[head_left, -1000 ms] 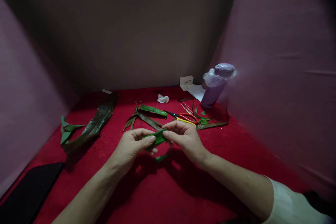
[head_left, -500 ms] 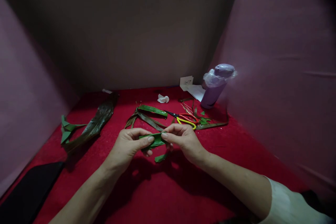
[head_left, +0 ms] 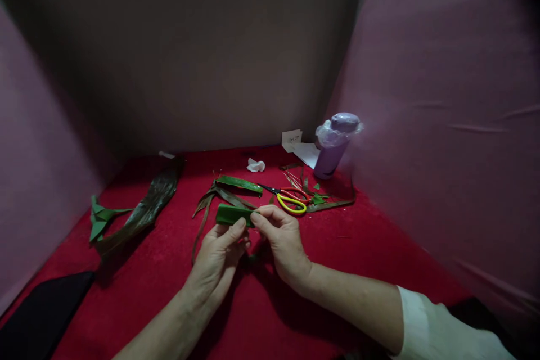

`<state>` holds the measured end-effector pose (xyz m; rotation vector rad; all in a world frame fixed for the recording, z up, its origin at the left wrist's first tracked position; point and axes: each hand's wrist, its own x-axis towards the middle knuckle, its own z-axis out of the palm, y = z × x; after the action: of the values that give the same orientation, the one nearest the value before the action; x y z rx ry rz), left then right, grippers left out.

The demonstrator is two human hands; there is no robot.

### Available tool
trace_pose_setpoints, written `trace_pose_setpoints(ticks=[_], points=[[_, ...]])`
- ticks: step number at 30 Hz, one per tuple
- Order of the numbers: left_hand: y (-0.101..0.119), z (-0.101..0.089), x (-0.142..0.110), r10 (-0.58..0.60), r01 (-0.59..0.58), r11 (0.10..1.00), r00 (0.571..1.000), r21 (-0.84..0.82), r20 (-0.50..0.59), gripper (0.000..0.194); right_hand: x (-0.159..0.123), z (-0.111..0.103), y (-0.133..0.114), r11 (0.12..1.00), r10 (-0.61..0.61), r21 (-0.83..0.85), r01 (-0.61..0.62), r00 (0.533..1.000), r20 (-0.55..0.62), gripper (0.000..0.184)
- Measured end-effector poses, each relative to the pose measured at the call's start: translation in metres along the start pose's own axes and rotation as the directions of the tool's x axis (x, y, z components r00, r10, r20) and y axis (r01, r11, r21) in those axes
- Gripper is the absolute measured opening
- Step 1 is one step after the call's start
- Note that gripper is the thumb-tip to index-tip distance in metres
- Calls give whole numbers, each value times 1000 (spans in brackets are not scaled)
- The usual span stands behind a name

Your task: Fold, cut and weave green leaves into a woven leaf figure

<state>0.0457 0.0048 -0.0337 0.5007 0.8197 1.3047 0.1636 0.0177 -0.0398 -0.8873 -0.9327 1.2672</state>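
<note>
A folded green leaf strip is held level above the red cloth between both hands. My left hand pinches its lower edge, thumb in front and fingers behind. At its right end, my right hand grips it between thumb and index finger. Part of the strip is hidden behind the fingers. Just beyond the hands lie scissors with one red and one yellow handle. A longer green leaf piece rests by the scissors' tip, over brownish leaf strips.
Dark long leaves and a folded green leaf shape lie left. A purple bottle with plastic wrap stands back right, near white papers. Crumpled tissue and leaf scraps lie about. A black flat object is front left.
My left hand has turned, its fingers now lower behind the leaf. The folded strip now shows a broad smooth face instead of layered edges. The whole view has shifted slightly.
</note>
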Motion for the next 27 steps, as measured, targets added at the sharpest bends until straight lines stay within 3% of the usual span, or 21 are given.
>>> trace_pose_setpoints(ticks=[3,7,9,11,12,13,14,15,17,19,22,27], points=[[-2,1,0,54,-52,998,995,19,-86,23,-4,2,4,998,62,8,-62,998,6,14],[1,3,-1,100,-92,993,990,78,-102,24,-6,4,9,998,59,-11,-58,998,8,15],[3,3,-1,108,-98,991,987,92,-122,23,-1,0,7,995,44,-95,-37,997,70,17],[7,2,1,105,-92,991,985,100,-140,22,11,-11,-1,949,7,-311,53,982,190,22],[10,1,2,105,-91,991,984,98,-143,21,20,-19,-7,866,-46,-474,160,969,242,26],[13,1,3,108,-95,991,983,90,-145,19,31,-29,-13,682,-120,-671,292,949,291,28],[16,0,3,110,-99,992,983,79,-146,18,41,-39,-20,401,-143,-842,361,932,332,28],[19,0,3,111,-102,992,983,69,-147,16,52,-50,-26,290,-139,-889,355,935,328,23],[24,-1,3,119,-113,993,981,47,-154,15,70,-69,-35,149,-97,-936,318,947,306,12],[27,-1,3,111,-107,994,981,31,-157,14,82,-80,-37,28,-17,-956,292,956,292,11],[28,-2,3,72,-70,997,985,16,-158,15,90,-78,-34,-97,84,-954,283,958,276,16],[27,-5,6,29,-25,999,986,27,-165,12,98,-69,-45,-143,133,-948,283,955,265,30]])
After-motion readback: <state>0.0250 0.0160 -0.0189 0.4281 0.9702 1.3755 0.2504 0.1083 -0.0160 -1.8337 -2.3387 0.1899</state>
